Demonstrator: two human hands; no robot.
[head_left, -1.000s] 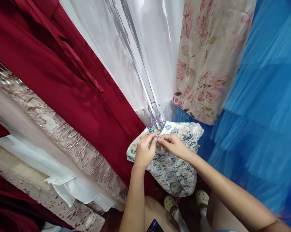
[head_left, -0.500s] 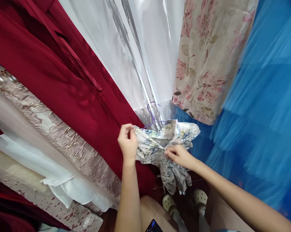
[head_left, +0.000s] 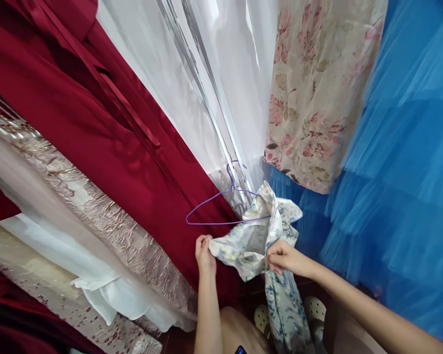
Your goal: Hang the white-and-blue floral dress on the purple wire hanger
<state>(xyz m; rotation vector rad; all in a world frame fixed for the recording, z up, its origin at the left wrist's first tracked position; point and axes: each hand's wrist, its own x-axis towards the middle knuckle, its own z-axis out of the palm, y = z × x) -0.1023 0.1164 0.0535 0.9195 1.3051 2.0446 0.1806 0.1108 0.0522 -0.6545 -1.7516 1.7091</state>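
Note:
A white garment with a blue and yellow floral print (head_left: 286, 300) hangs half off a purple wire hanger (head_left: 207, 223). The hanger's left arm is bare; its right arm runs into the garment's far shoulder. My left hand (head_left: 206, 253) pinches the loose shoulder edge below the bare hanger arm. Closed on the front edge near the middle of the garment, my right hand (head_left: 284, 258) lies to the right of it. The hanger hook sits at a white metal stand (head_left: 221, 132).
A long dark red dress (head_left: 133, 167) hangs at left, beside pale embroidered gowns (head_left: 107, 211). White fabric (head_left: 236, 88), a pink floral dress (head_left: 306, 123) and blue tulle (head_left: 401, 162) hang behind and to the right. Cream clogs (head_left: 313, 309) and a phone edge (head_left: 240, 349) show below.
The garment's left shoulder has come off the hanger's left arm, now bare. Both my hands have moved lower and slightly right with the cloth, and the garment hangs further down.

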